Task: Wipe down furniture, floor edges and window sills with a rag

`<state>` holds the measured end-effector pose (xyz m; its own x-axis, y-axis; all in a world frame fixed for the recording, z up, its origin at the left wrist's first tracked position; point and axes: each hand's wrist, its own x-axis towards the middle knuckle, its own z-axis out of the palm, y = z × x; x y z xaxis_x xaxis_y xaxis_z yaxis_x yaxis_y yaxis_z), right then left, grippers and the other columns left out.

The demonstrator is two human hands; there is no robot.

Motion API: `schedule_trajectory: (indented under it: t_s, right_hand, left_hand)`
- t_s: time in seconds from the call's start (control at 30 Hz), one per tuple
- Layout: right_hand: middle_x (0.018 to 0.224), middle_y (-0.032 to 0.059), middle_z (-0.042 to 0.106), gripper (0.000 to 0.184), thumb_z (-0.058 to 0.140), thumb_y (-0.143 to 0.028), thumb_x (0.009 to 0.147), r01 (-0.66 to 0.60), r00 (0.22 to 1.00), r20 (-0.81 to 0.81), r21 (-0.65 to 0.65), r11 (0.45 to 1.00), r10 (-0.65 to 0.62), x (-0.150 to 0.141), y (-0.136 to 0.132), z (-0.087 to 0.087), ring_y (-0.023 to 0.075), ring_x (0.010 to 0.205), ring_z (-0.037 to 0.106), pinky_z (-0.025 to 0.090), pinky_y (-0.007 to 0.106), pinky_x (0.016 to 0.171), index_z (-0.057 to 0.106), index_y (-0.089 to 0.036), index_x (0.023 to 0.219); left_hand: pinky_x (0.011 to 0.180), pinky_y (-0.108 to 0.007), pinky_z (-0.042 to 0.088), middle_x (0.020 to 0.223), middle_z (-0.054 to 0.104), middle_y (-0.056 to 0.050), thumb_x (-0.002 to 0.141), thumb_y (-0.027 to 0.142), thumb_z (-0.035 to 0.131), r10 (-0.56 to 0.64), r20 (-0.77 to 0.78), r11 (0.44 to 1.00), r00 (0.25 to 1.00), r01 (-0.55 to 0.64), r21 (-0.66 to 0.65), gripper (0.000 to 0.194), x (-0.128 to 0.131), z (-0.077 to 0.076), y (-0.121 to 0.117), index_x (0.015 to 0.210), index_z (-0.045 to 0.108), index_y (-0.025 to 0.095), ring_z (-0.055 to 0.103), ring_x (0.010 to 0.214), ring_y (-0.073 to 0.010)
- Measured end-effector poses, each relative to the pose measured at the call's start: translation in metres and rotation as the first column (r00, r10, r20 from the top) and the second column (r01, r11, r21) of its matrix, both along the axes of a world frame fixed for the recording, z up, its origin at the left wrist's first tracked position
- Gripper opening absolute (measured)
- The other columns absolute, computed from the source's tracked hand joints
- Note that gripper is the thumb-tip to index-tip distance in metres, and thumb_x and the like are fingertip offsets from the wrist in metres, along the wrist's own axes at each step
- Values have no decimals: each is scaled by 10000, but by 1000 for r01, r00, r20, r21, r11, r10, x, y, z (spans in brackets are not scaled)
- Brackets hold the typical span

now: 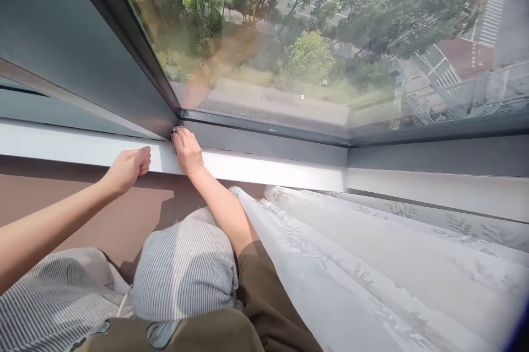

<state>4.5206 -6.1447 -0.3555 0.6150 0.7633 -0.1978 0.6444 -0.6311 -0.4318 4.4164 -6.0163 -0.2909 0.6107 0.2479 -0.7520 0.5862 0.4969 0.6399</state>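
My right hand (187, 151) presses against the inner corner of the window frame, with a small grey cloth (178, 132) bunched under its fingertips. The cloth is mostly hidden by the fingers, and its material is hard to make out. My left hand (128, 167) rests on the front edge of the white window sill (91, 148), its fingers curled and holding nothing visible. The dark grey window frame (264, 140) runs along the foot of the glass pane (264, 27), just beyond the sill.
A sheer white curtain (330, 264) with leaf embroidery hangs to the right below the sill. A striped grey cushion (185, 269) and olive-brown fabric (264, 297) lie below my arms. A brown wall (82, 214) stands under the sill. Trees and roads show far below the glass.
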Motion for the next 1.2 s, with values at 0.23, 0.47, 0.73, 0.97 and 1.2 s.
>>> schedule_trajectory:
  t_s: [0.23, 0.47, 0.73, 0.97, 1.2]
  right_hand:
    - [1098, 19, 728, 293, 484, -107, 853, 405, 766, -596, 158, 901, -239, 5, -50, 20, 147, 1051, 674, 536, 284, 970, 677, -212, 1046]
    - [930, 39, 732, 263, 625, -366, 797, 885, -18, -969, -130, 447, -247, 40, -105, 38, 164, 826, 702, 594, 313, 771, 635, -202, 1003]
    - [1194, 98, 668, 274, 553, -174, 833, 458, 855, -358, 184, 870, -374, 64, -59, 11, 219, 1180, 575, 461, 414, 1076, 670, -201, 1079]
    - [1099, 124, 693, 380, 428, 40, 775, 21, 997, -79, 63, 998, -16, 52, -79, 6, 225, 1114, 565, 456, 410, 1056, 692, -179, 939]
    - [908, 3, 722, 271, 554, -120, 753, 528, 768, -350, -130, 839, -537, 43, -146, 67, 193, 876, 678, 558, 367, 890, 718, -236, 936]
  left_hand:
    - [434, -228, 151, 512, 192, 53, 877, 211, 509, 64, -15, 997, 998, -65, -41, 476, 2, 5, 5, 471, 260, 218, 170, 469, -76]
    - [406, -213, 148, 507, 183, 57, 893, 130, 458, 219, -110, 974, 970, -224, -32, 474, -13, 12, 30, 468, 263, 213, 162, 444, -70]
    - [405, -215, 173, 482, 222, 54, 894, 109, 456, 356, -180, 933, 917, -361, 7, 455, -31, 33, 31, 486, 277, 200, 195, 424, -60]
    - [413, -212, 140, 481, 195, 66, 929, 111, 426, 369, -55, 920, 928, -373, -123, 471, 3, 22, 15, 498, 256, 200, 157, 429, -53]
    - [415, -214, 137, 502, 173, 68, 928, 117, 427, 253, 3, 940, 967, -245, -236, 469, 24, 11, 1, 504, 249, 207, 136, 455, -66]
